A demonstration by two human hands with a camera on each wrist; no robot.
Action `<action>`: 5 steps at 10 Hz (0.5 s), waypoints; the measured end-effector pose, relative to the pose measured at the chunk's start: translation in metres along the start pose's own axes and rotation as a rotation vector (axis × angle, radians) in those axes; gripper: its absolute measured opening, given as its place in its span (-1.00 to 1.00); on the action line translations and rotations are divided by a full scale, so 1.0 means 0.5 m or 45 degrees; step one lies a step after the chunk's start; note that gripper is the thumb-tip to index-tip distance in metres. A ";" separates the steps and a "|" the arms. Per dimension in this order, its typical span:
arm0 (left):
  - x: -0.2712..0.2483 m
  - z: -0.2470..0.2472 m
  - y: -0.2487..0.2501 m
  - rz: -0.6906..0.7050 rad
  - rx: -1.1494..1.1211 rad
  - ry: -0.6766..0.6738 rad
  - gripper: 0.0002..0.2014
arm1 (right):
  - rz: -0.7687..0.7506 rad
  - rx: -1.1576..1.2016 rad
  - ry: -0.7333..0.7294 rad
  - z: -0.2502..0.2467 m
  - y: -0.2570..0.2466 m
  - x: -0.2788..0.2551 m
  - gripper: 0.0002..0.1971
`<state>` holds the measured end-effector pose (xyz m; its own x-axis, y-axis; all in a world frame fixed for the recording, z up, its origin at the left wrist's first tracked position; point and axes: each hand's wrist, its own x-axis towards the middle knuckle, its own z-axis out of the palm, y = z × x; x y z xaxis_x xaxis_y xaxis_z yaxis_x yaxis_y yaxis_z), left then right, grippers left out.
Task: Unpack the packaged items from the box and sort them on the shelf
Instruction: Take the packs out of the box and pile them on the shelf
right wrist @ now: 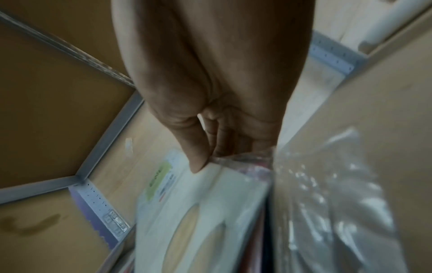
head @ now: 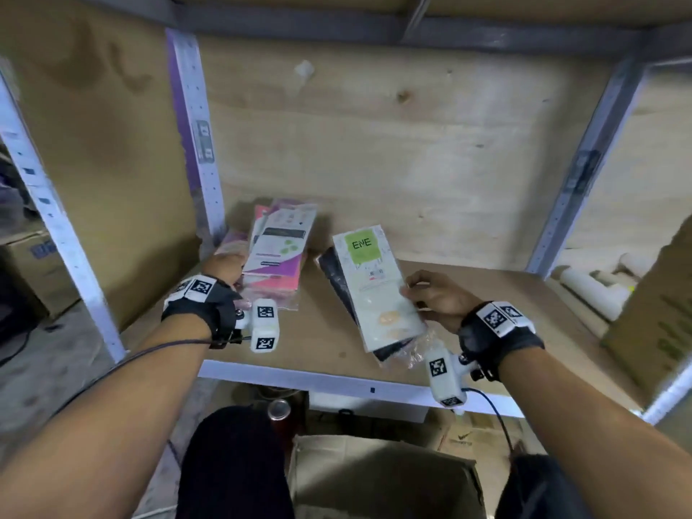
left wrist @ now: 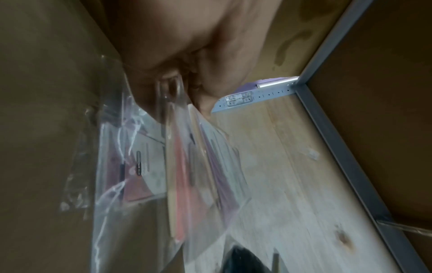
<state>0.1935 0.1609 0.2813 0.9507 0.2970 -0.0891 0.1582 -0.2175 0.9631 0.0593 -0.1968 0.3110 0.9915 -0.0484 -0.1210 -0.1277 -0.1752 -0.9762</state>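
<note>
Head view: a person leans into a shelf [head: 337, 354] bay with both hands on packaged items.
Left hand: the left hand [head: 224, 265] is on the near-left edge of the pink and purple packets [head: 279, 252], which sit at the back-left corner of the shelf board; the left wrist view shows the fingers [left wrist: 205, 86] curled onto the clear plastic wrap.
Right hand: the right hand [head: 434, 299] pinches the right edge of the white packet with the green label [head: 374, 282], thumb on top and the other fingers under, as the right wrist view confirms with the thumb [right wrist: 196, 157] pressed on the white card.
Under it: a dark packet [head: 337, 282] lies beneath the white one, both near the middle of the shelf, slanted to the front edge.
Box: the open cardboard box [head: 382, 477] stands on the floor below the shelf, between the person's knees.
Step in hand, as I judge it: squaring up two separate piles, pink at left and white at right.
Doing it well: keep the piles apart, slide rather than lift, and turn the white pile so its long side runs straight with the pink one.
Risk: the loose plastic wrap is slippery, so the top packet may skate off the dark one; press down lightly while pushing.
</note>
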 end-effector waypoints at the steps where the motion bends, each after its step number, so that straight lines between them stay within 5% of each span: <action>1: 0.064 -0.027 -0.018 -0.071 0.052 0.011 -0.56 | 0.027 0.142 0.022 0.053 0.003 0.070 -0.83; 3: 0.154 -0.074 -0.013 -0.042 0.202 0.050 -0.65 | -0.002 0.277 -0.053 0.163 -0.022 0.186 -0.57; 4: 0.200 -0.089 -0.023 -0.021 0.287 0.043 -0.57 | 0.012 0.301 -0.021 0.221 -0.041 0.236 -0.81; 5: 0.234 -0.096 -0.035 -0.059 0.344 0.015 -0.57 | 0.051 0.385 0.043 0.278 -0.040 0.294 -0.56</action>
<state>0.2890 0.2441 0.2665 0.9379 0.3226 -0.1273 0.2685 -0.4430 0.8554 0.2109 -0.0637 0.2876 0.9837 -0.0830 -0.1593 -0.1480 0.1277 -0.9807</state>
